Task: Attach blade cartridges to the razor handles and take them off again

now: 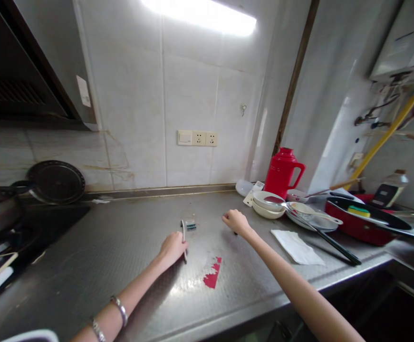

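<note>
My left hand (173, 248) is closed around a thin, slightly curved greyish strip (184, 228), held upright just above or against the steel counter; its exact kind is unclear. Right behind the strip lies a small clear piece with dark bands (191, 225). To the right, my right hand (237, 222) is closed low over the counter. A small dark bit shows under its fingers, too hidden to name. Between and in front of the hands lies a torn red scrap (212, 274) with a ragged left edge.
A white napkin (297, 247), stacked bowls (268, 213), plates with ladles, a red thermos jug (281, 173) and a red pan (356, 223) crowd the right. The stove with a pot (0, 213) stands left. A sink (395, 304) opens at front right.
</note>
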A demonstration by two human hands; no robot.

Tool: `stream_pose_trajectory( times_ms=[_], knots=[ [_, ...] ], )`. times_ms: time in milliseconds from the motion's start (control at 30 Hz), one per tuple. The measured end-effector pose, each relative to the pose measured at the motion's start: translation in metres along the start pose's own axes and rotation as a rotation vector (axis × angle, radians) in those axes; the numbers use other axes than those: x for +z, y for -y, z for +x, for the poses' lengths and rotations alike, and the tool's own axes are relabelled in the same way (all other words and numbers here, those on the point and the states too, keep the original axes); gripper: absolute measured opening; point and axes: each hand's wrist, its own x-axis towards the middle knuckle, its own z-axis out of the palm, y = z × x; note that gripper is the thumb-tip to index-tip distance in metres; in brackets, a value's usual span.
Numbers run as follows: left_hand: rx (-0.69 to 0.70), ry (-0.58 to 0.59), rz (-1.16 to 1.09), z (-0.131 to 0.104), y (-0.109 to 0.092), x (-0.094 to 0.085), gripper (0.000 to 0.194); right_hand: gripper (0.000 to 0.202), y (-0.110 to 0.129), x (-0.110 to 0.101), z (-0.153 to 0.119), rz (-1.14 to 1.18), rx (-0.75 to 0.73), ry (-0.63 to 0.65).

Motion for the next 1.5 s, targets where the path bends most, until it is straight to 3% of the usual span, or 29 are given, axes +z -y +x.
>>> stream_pose_trajectory(
  times_ms=[67, 167, 267, 467, 667, 767, 867, 1067, 1233, 1500],
  knots=[
    [0.026, -0.010, -0.008, 0.000, -0.006, -0.002, 0.025, 0.027, 0.015, 0.000, 0.000, 0.152, -0.036, 0.021],
    [0.092, -0.048, -0.024, -0.002, -0.021, -0.008, 0.028, 0.035, 0.038, 0.001, 0.001, 0.505, -0.057, 0.165],
    [0.164, -0.094, -0.020, -0.004, -0.038, -0.014, 0.027, 0.041, 0.054, 0.001, 0.001, 0.718, -0.039, 0.274],
    [0.236, -0.111, 0.041, -0.004, -0.062, -0.012, 0.026, 0.031, 0.061, -0.002, -0.005, 0.854, 0.019, 0.283],
    [0.303, -0.165, 0.059, -0.005, -0.076, -0.008, 0.031, 0.024, 0.046, -0.003, -0.001, 0.801, 0.042, 0.192],
    [0.375, -0.245, 0.020, 0.001, -0.069, -0.007, 0.029, 0.023, 0.024, -0.009, 0.007, 0.572, 0.027, 0.081],
    [0.398, -0.315, -0.037, 0.017, -0.049, -0.003, 0.028, 0.025, -0.006, -0.013, 0.017, 0.414, 0.061, 0.004],
    [0.380, -0.315, -0.092, 0.057, -0.002, 0.019, 0.050, 0.020, -0.053, 0.002, 0.026, 0.207, 0.140, -0.007],
    [0.363, -0.218, -0.071, 0.070, 0.015, 0.028, 0.064, 0.018, -0.065, 0.020, 0.025, 0.105, 0.160, 0.061],
    [0.332, -0.200, -0.199, 0.076, 0.022, 0.032, 0.056, 0.019, -0.066, 0.026, 0.022, 0.024, 0.142, 0.097]
  ],
)
